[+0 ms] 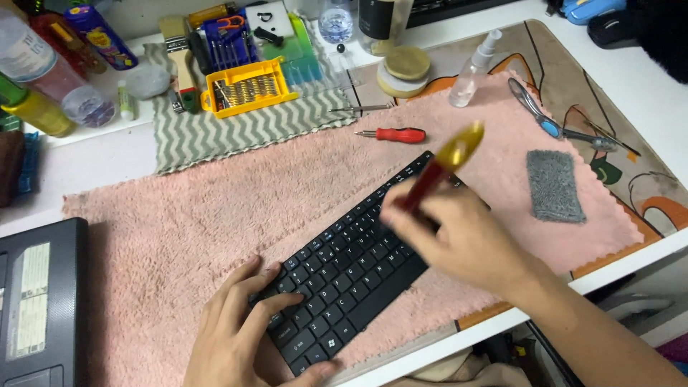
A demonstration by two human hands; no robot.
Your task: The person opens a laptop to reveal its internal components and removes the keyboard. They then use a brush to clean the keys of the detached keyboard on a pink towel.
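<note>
A black laptop keyboard (pixel 351 261) lies diagonally on a pink fluffy towel (pixel 179 229). My left hand (pixel 247 333) presses down on the keyboard's near left end, fingers spread over the keys. My right hand (pixel 459 240) hovers over the keyboard's far right part and grips a brush with a red and yellow handle (pixel 441 168), blurred by motion; its bristle end is hidden under the hand.
A red-handled screwdriver (pixel 394 134) and a grey cloth pad (pixel 554 185) lie on the towel. Behind are a yellow bit case (pixel 247 87), a spray bottle (pixel 474 68), pliers (pixel 545 122) and several bottles. A black laptop base (pixel 39 301) sits at the left.
</note>
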